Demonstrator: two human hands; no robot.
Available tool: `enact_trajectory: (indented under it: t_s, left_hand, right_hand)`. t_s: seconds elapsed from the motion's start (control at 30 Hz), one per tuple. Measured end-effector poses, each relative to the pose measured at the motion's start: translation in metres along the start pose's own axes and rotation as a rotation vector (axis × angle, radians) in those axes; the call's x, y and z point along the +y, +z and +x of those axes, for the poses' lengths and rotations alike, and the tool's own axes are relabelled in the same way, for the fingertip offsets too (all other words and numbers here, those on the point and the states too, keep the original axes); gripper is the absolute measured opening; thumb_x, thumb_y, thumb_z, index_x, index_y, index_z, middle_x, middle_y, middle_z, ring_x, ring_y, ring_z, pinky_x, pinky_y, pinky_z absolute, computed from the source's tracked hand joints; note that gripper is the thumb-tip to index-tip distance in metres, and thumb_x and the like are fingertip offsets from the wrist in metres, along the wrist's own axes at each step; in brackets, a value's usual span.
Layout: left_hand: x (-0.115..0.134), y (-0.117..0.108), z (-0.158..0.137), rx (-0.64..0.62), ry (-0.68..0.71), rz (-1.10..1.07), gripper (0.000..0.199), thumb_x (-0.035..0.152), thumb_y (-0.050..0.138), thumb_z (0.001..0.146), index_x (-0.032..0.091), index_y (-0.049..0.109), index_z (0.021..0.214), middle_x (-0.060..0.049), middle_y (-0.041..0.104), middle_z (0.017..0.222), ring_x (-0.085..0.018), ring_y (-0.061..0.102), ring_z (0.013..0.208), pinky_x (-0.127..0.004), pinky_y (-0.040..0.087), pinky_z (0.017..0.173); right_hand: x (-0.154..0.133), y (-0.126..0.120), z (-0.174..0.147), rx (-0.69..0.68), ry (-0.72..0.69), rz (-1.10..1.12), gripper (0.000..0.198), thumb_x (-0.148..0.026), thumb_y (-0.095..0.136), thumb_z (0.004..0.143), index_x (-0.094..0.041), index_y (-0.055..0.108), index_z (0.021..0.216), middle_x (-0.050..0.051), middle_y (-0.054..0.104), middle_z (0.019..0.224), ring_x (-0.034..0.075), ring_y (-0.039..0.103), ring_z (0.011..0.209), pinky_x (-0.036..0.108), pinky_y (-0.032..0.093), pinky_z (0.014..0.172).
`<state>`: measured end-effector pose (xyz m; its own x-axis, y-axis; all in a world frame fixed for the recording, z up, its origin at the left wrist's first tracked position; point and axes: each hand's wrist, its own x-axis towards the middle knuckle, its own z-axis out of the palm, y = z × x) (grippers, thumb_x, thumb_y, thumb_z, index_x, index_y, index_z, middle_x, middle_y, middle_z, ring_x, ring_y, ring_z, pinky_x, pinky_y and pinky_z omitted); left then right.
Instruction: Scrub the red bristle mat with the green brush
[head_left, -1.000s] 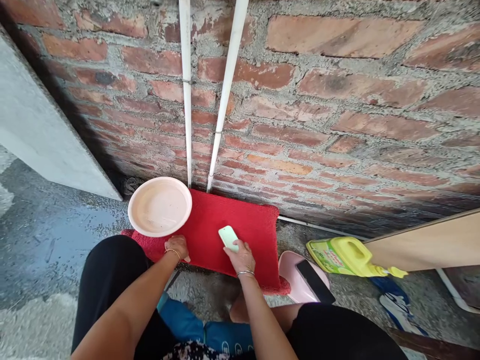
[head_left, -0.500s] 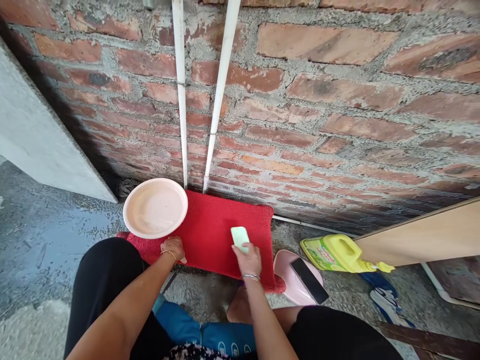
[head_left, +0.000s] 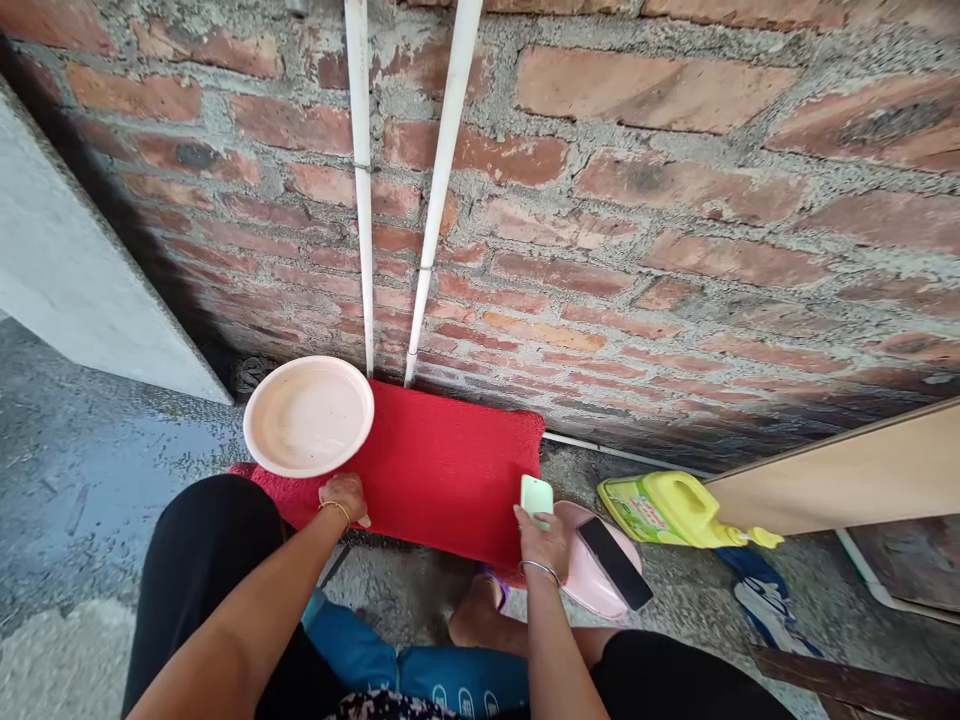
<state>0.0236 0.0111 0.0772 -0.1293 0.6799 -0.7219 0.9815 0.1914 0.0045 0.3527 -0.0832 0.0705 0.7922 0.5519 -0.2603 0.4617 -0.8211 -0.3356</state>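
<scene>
Closed around a pale green scrubbing pad [head_left: 537, 496], the right hand [head_left: 541, 540] holds it at the right-hand near corner of the red mat [head_left: 442, 465], thumb and fingers wrapped on its lower end, the pad's upper end showing above the knuckles; whether the pad presses on the pile or sits just clear of it cannot be told. Left hand [head_left: 345, 497] lies curled on the mat's near edge, fingers bent down onto the fabric, pinning it just below the pink plate [head_left: 308, 415] that rests on the mat's left end; it grasps nothing else.

Judged step: scrubbing the mat, stroke at the right margin; the next pass would call for firm downward pressure and the left hand's hold to stop the mat creeping.

Right of the mat: a pink dish [head_left: 589, 585] carrying a dark phone [head_left: 615, 563]; beyond it a yellow detergent jug [head_left: 679, 510] lying on its side.
</scene>
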Motion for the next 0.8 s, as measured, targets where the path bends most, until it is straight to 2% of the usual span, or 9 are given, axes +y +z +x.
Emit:
enact_trajectory:
  t_s: [0.1, 0.27, 0.43, 0.63, 0.77, 0.8]
  left_hand:
    - [0.000, -0.001, -0.001, 0.002, 0.001, -0.006, 0.088, 0.029, 0.089, 0.031, 0.018, 0.060, 0.113, -0.018, 0.061, 0.122, -0.033, 0.060, 0.109, -0.038, 0.052, 0.082]
    - [0.002, -0.003, -0.003, -0.011, -0.016, 0.000, 0.089, 0.029, 0.089, 0.033, 0.017, 0.059, 0.116, -0.019, 0.059, 0.126, -0.032, 0.058, 0.114, -0.038, 0.051, 0.085]
    - [0.003, -0.003, -0.002, -0.011, -0.021, -0.015, 0.087, 0.028, 0.089, 0.032, 0.018, 0.061, 0.114, -0.018, 0.061, 0.124, -0.033, 0.058, 0.112, -0.039, 0.051, 0.086]
    - [0.001, 0.001, 0.001, -0.004, -0.013, -0.013, 0.086, 0.028, 0.089, 0.031, 0.019, 0.063, 0.112, -0.019, 0.061, 0.124, -0.034, 0.059, 0.111, -0.040, 0.053, 0.084]
    - [-0.001, 0.004, 0.002, 0.018, 0.010, -0.014, 0.084, 0.030, 0.088, 0.032, 0.018, 0.063, 0.111, -0.018, 0.062, 0.122, -0.033, 0.060, 0.109, -0.040, 0.052, 0.084]
    - [-0.001, 0.004, 0.002, 0.021, 0.008, -0.012, 0.084, 0.030, 0.088, 0.032, 0.018, 0.063, 0.112, -0.018, 0.062, 0.122, -0.033, 0.060, 0.109, -0.040, 0.052, 0.084]
  right_hand:
    - [0.010, -0.006, 0.005, 0.049, 0.184, 0.125, 0.046, -0.058, 0.057, 0.072, -0.021, 0.061, 0.098, 0.013, 0.065, 0.105, 0.028, 0.061, 0.092, 0.035, 0.046, 0.070]
    - [0.008, -0.006, 0.003, 0.040, 0.130, 0.199, 0.042, -0.055, 0.062, 0.067, -0.021, 0.062, 0.092, 0.011, 0.067, 0.103, 0.028, 0.061, 0.094, 0.034, 0.046, 0.075]
    - [0.014, -0.010, 0.004, 0.087, 0.241, 0.214, 0.042, -0.056, 0.062, 0.067, -0.021, 0.063, 0.090, 0.013, 0.066, 0.100, 0.028, 0.061, 0.086, 0.035, 0.046, 0.069]
    - [0.021, -0.007, 0.005, 0.072, 0.119, 0.214, 0.044, -0.055, 0.063, 0.066, -0.020, 0.063, 0.091, 0.013, 0.065, 0.101, 0.028, 0.060, 0.090, 0.036, 0.046, 0.076]
    - [0.030, -0.006, 0.012, 0.112, 0.270, 0.266, 0.046, -0.057, 0.065, 0.062, -0.019, 0.063, 0.087, 0.012, 0.065, 0.093, 0.028, 0.060, 0.084, 0.035, 0.045, 0.070]
    - [0.029, -0.005, 0.013, 0.135, 0.267, 0.287, 0.045, -0.056, 0.065, 0.062, -0.018, 0.063, 0.086, 0.011, 0.065, 0.090, 0.027, 0.060, 0.082, 0.035, 0.045, 0.070]
